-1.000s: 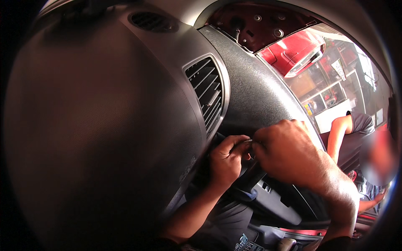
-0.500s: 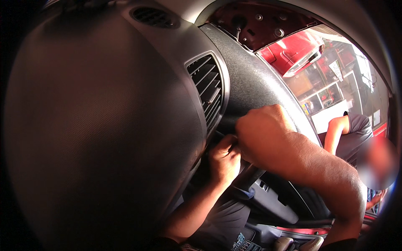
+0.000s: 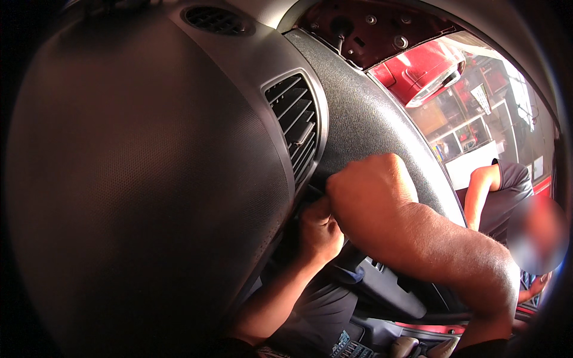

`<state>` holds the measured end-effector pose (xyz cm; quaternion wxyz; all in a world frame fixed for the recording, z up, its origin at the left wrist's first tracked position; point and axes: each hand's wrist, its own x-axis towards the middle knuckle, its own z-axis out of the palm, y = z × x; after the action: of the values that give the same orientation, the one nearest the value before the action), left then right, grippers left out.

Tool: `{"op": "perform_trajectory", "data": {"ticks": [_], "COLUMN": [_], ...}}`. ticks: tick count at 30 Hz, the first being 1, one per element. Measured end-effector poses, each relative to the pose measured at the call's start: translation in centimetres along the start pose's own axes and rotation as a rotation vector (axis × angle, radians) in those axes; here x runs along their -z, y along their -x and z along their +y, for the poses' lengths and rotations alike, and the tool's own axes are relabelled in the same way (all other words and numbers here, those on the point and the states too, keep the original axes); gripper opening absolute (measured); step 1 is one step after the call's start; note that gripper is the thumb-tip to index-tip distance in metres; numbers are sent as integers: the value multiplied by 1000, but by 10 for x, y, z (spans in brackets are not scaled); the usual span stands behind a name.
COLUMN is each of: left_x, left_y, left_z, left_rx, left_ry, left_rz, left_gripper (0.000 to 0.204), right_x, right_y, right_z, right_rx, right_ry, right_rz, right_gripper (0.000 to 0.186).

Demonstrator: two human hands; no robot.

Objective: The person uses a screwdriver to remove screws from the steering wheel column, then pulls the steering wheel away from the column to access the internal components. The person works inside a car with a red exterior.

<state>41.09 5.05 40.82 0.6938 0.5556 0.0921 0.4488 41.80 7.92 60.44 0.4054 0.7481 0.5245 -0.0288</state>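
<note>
My left hand (image 3: pixel 323 234) is closed just below the outer end of the dashboard, thumb bent against the curled fingers. My right hand (image 3: pixel 371 190) reaches over from the right and is curled right up against the left one. Whatever the two hold between them is hidden behind the knuckles. Just above them is a slatted air vent (image 3: pixel 293 122) in the dashboard (image 3: pixel 155 179). Beside my right hand runs the dark door panel (image 3: pixel 352 113).
A door handle piece (image 3: pixel 391 289) lies beneath my right forearm. Bare dark red door metal (image 3: pixel 373 30) shows at the top. Outside the window stand a red car (image 3: pixel 418 68) and a person in a dark shirt (image 3: pixel 504 185). Pedals (image 3: pixel 406 346) are at the bottom.
My right hand has shifted slightly left and down, over the left hand's fingertips. My left hand has dipped a little. The view has barely shifted.
</note>
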Motion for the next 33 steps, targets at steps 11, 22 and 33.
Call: {"op": "perform_trajectory", "data": {"ticks": [11,22,33], "left_x": [5,10,-14], "left_y": [10,34,37], "left_z": [-5,43,68], "left_rx": [62,208,309], "left_ry": [-1,270,876], "left_rz": [-74,71,102], "left_gripper": [16,27,27], "right_x": [13,2,9], "right_y": [5,9,3], "right_z": [-10,-8,-6], "right_rx": [-60,-39,-66], "right_ry": [-32,-82,-75], "right_rz": [-180,-35,-93], "right_gripper": [14,10,16]}}
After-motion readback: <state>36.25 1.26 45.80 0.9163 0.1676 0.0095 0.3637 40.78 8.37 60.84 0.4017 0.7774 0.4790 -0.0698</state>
